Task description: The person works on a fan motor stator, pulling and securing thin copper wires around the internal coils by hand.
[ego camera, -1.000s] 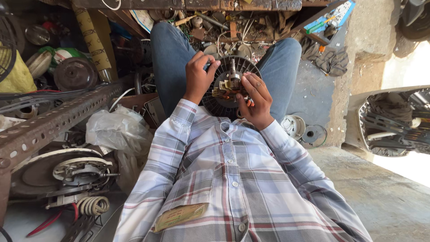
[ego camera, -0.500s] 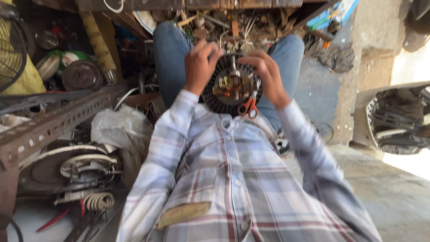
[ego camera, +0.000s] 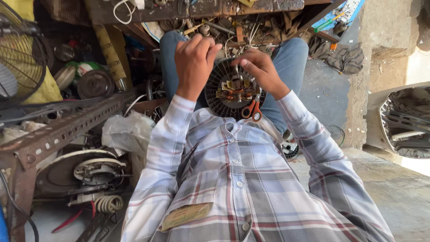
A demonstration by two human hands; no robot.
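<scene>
Since a moment ago the left hand point(ego camera: 193, 62) has risen off the rim of the round motor stator point(ego camera: 233, 89) on the person's lap and now hovers with fingers loosely curled, holding nothing, while the right hand point(ego camera: 260, 69) pinches at the windings near the centre, orange-handled scissors point(ego camera: 252, 110) resting at the lower edge. Around the seated person lies a cluttered workshop floor: a perforated steel angle bar point(ego camera: 71, 123), a crumpled plastic bag point(ego camera: 127, 130), a wire fan guard point(ego camera: 20, 58) and a concrete wall point(ego camera: 376, 54).

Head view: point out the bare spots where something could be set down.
Free: grey floor between the right knee and the concrete pillar; concrete ledge at lower right. Crowded: the lap, filled by the round motor part and scissors; left side, packed with scrap under the perforated bar.
</scene>
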